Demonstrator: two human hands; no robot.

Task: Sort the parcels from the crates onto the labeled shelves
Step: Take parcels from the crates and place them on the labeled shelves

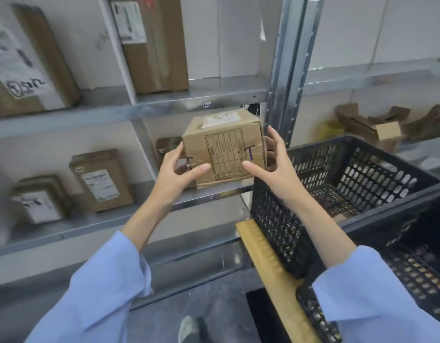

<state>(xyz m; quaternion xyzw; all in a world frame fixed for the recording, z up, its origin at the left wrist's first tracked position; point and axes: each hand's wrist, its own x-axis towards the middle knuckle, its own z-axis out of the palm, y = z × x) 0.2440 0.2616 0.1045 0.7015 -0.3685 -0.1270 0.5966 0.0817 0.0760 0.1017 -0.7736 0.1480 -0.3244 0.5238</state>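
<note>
- Several brown cardboard parcels with white labels (100, 179) already stand in the bays of the grey metal shelves (164, 100), on both the upper and the middle level, so part of the sorting looks done.
- The black perforated plastic crate (362, 174) beside the shelves shows mostly bare floor inside. A second dark crate (411, 280) sits lower right, and its contents cannot be made out, so how much remains is unclear.
- The step in hand is placing one parcel: a small brown cardboard box with a printed grid and a purple "T" (223, 147) is at the front of the middle shelf, at its right-hand end near the upright post.
- Whether the box's base rests on the shelf or hangs just above it cannot be told.
- The left hand (179, 169) grips the box's left side, thumb on the front face.
- The right hand (270, 157) holds the right side, its fingers (275, 137) spread up the edge and its thumb on the front.
</note>
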